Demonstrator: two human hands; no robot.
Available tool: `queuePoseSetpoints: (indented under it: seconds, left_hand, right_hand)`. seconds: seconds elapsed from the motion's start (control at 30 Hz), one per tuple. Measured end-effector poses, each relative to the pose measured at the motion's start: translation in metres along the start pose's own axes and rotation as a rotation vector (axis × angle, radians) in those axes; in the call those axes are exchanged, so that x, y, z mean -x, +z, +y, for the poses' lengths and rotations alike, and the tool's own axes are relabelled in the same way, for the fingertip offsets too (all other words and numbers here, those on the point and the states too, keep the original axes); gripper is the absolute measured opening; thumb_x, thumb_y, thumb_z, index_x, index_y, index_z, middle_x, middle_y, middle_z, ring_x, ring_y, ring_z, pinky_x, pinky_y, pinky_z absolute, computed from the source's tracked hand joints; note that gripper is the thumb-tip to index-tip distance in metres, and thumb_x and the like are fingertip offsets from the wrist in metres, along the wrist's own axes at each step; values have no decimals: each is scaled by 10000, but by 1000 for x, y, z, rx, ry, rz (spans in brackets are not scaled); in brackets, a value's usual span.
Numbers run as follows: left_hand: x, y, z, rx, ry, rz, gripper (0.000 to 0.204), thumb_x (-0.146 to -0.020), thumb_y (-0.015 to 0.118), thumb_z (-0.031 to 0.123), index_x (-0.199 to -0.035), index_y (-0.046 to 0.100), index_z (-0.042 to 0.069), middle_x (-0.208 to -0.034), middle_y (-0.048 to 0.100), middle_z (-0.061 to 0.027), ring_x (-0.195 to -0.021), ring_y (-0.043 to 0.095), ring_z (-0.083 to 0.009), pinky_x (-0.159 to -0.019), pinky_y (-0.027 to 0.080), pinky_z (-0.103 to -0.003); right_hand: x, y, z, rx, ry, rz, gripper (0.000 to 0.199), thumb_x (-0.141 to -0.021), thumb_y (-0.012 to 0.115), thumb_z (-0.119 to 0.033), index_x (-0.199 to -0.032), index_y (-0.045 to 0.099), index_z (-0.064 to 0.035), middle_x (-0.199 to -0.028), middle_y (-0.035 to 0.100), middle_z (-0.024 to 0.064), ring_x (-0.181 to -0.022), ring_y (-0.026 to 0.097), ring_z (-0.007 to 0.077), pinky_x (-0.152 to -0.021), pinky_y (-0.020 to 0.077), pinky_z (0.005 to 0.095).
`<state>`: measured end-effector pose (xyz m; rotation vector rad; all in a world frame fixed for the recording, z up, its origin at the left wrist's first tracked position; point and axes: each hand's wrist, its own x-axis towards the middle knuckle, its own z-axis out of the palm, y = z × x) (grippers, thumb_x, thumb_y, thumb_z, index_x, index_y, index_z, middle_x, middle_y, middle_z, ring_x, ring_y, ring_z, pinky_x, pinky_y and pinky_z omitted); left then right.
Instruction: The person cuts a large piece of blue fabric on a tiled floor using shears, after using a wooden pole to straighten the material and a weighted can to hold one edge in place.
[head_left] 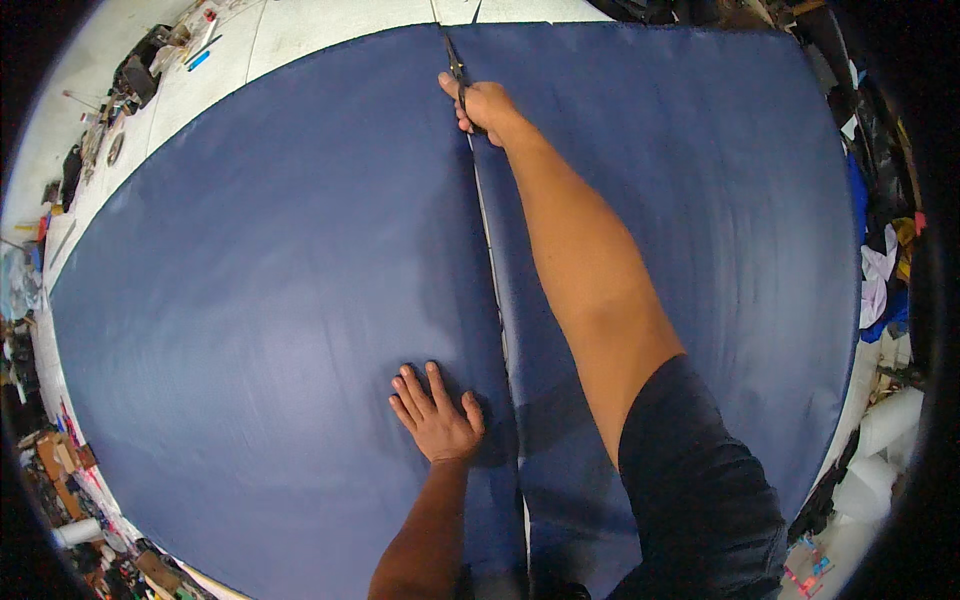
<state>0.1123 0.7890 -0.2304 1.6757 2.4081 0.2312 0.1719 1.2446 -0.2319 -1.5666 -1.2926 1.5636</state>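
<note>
A large sheet of dark blue fabric (260, 280) covers a white table (300, 30). A cut line runs down its middle, from the far edge toward me, splitting it into a left and a right piece (720, 200). My right hand (487, 105) is stretched far out and is shut on a pair of dark scissors (456, 70), whose blades point to the far edge of the fabric. My left hand (435, 415) lies flat, fingers spread, on the left piece just beside the cut.
Tools and small items (150, 70) lie along the far left of the table. Clutter and boxes (70, 480) line the left floor. Cloth scraps (880, 280) and white rolls (885, 430) pile up at the right.
</note>
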Motion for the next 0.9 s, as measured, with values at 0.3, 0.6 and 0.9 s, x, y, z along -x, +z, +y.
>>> queuePoseSetpoints:
  seconds: [0.3, 0.6, 0.9]
  left_hand:
    - [-3, -1, 0, -10, 8, 43, 662, -909, 505, 354, -1477, 372, 41, -1549, 255, -285, -1444, 207, -471, -1166, 136, -593]
    - [2, 1, 1, -8, 29, 94, 650, -931, 504, 375, -1484, 369, 62, -1552, 266, -262, -1445, 220, -450, -1170, 145, -575]
    - [-5, 10, -18, -11, 73, 145, 837, -890, 540, 604, -1526, 305, 113, -1587, 219, -211, -1480, 140, -406, -1198, 88, -521]
  right_hand:
    - [208, -33, 69, 301, -127, 251, 577, -869, 658, -564, -928, 599, 7, -819, 656, 195, -771, 627, 352, -703, 479, 449]
    - [693, -91, 274, 811, 296, 671, 664, -803, 741, -167, -1337, 432, 78, -1215, 558, 233, -1150, 528, 395, -1005, 406, 462]
    - [727, -59, 336, 796, 341, 800, 769, -778, 737, -138, -1443, 364, -36, -1552, 285, 171, -1424, 256, 378, -1162, 207, 500]
